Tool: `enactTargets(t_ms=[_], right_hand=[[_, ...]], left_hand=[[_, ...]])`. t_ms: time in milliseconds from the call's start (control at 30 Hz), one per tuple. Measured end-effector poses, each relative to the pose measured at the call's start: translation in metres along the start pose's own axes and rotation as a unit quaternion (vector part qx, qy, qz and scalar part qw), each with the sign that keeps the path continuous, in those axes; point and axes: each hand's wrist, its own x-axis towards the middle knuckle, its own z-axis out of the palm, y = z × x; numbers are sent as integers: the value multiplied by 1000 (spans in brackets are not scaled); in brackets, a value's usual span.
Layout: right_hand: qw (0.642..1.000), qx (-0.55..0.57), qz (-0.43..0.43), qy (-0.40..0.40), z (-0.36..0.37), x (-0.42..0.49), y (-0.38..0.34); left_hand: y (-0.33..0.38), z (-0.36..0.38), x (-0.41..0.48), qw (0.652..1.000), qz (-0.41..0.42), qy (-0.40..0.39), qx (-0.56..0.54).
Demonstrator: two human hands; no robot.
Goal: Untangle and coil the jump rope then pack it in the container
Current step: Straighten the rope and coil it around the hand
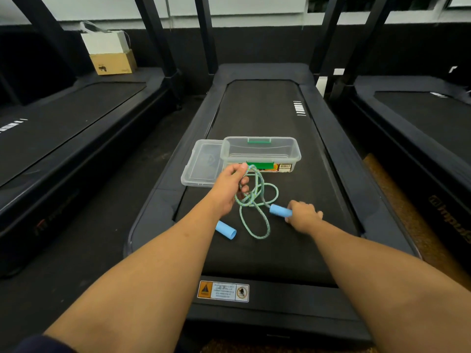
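Jump rope (254,200), frame centre, tangled on treadmill belt (267,110). My left hand (229,187) pinches a loop; my right hand (303,215) grips one blue handle (280,210). Container (260,149) open just beyond. Risk: pulling apart likely tightens the knot.

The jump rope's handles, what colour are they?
Both are light blue: the loose handle and the held handle. Head view.

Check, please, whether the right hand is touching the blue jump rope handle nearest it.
Touching. The head view shows the right hand gripping the end of the blue handle, with no gap between them.
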Motion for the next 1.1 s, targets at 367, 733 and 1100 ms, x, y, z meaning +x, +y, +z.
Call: enactTargets(t_ms=[367, 733, 1100], right_hand=[[745, 634, -145, -144, -101, -34, -25], [840, 504, -191, -63, -106, -44, -49], [774, 517, -257, -259, -111, -59, -79]], left_hand=[[2, -1, -3, 996, 6, 89, -1], [15, 6, -17, 998, 33, 54, 19], [16, 11, -18, 995, -7, 47, -91]])
